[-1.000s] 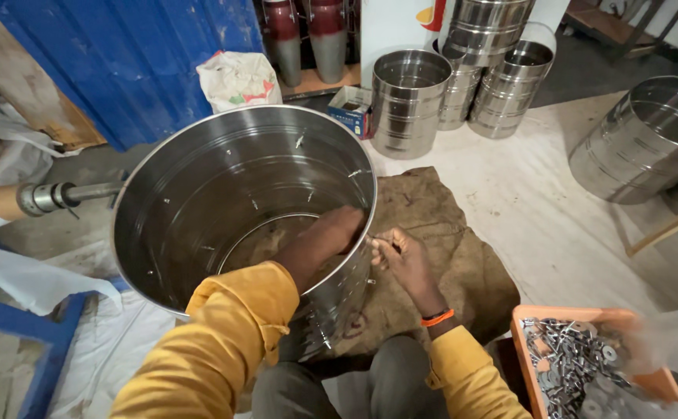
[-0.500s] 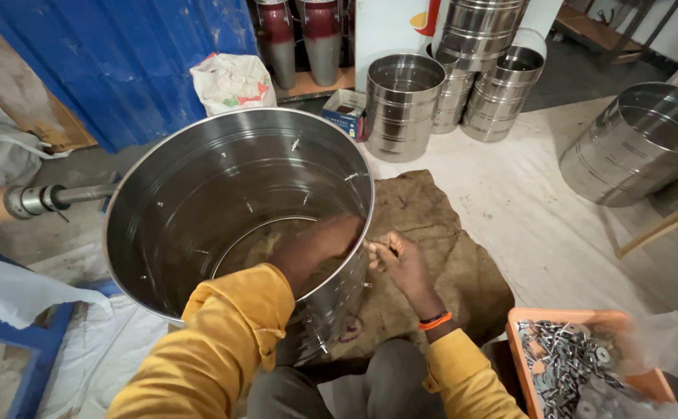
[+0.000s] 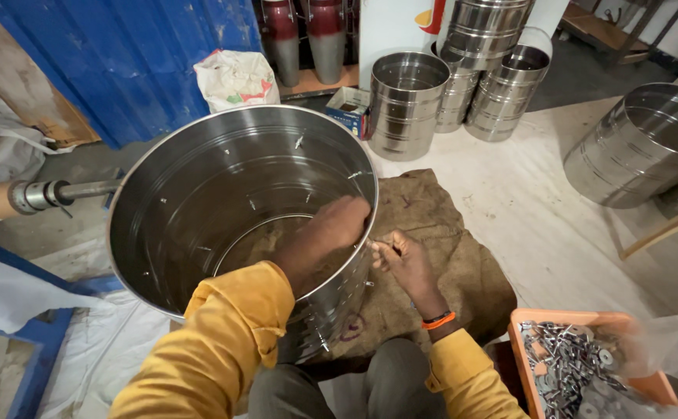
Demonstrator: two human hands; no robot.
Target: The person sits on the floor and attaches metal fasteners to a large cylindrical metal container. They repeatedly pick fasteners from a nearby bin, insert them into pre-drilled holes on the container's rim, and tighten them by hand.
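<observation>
While your left hand [image 3: 337, 225] presses closed inside the steel drum [image 3: 199, 202] at frame centre, your right hand [image 3: 401, 260] pinches a small fastener [image 3: 375, 245] outside its wall.

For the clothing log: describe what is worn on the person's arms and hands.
Both arms wear long mustard-yellow sleeves with ribbed cuffs, the left sleeve bunched at the forearm. The left hand and right hand are bare, with no gloves. An orange wristband circles the right wrist.
</observation>
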